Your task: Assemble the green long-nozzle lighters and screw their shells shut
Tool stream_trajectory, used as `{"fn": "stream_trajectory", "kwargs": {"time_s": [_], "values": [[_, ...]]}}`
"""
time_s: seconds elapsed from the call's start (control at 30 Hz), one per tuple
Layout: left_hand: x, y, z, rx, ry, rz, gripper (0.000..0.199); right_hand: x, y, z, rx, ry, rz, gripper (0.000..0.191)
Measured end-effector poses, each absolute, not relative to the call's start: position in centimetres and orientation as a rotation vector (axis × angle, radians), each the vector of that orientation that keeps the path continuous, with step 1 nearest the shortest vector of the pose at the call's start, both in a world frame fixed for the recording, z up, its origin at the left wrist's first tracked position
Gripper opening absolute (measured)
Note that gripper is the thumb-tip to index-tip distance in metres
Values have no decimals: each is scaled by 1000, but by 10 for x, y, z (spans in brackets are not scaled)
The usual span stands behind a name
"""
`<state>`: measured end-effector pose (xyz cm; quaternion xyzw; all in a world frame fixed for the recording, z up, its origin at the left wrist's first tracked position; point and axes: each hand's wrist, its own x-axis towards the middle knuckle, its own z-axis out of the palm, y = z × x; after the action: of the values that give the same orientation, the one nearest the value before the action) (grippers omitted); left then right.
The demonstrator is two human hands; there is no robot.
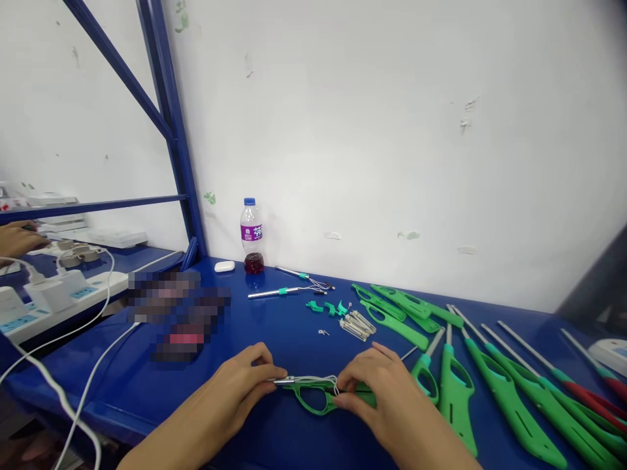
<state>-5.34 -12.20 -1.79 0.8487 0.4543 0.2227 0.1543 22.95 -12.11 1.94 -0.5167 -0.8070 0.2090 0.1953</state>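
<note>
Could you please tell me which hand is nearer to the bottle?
Left: the left hand is almost straight in front of the bottle; the right hand is farther off, in front and to the right.

On your counter (284, 333), a bottle (252, 235) stands beside a white case (224, 266); to your left lies a power strip (84, 292).

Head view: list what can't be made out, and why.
In the head view:
Metal tube: left end hidden by the left hand.
White wires: far ends hidden by the right hand.
Pixelated items: details masked by the blocks.
Small metal bits: too small to identify.
Another person's hand: arm cut off by the left edge.
</note>
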Motion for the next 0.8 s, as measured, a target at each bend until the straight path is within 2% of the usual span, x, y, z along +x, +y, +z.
{"fn": "stream_trajectory", "kwargs": {"time_s": [0.27,0.63,0.8], "values": [[-56,-119,-19,2460,1295,590,27,225,-115,13,-1501,-2332,563,11],[-44,-126,-5,2441,1337,573,37,232,-120,10,-1380,-2297,654,16],[-40,-132,-2,2440,1371,585,36,238,-121,12,-1357,-2281,736,21]]}}
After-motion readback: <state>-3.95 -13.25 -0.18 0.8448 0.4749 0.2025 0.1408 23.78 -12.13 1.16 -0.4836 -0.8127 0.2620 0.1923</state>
